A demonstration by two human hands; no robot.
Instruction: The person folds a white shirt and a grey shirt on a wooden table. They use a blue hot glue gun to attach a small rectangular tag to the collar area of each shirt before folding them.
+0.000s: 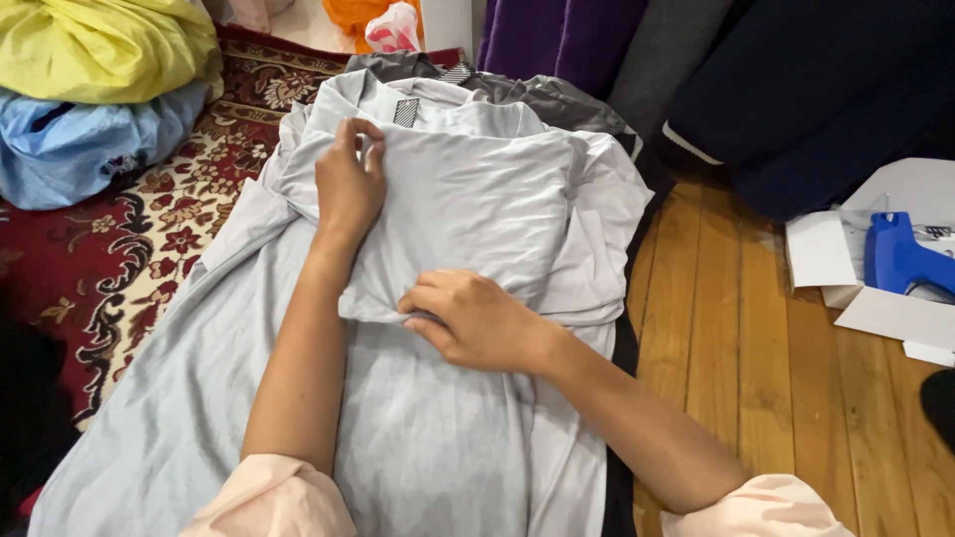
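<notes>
Both hands (348, 184) pinching grey shirt (477, 199)

Under the left hand (348, 189) and right hand (473, 320) lies a pale grey shirt (468, 209), plain, with a small striped black-and-white label (406, 111) beyond the left hand. Left of the hands, a dark red rug (119, 239) bears cream floral patterning. Beyond it sit a yellow bundle (104, 45) and a light blue bundle (75, 144). Right of the hands, honey-brown floorboards (736, 328) carry a white box (895, 298) holding a bright blue tool (900, 254).
</notes>
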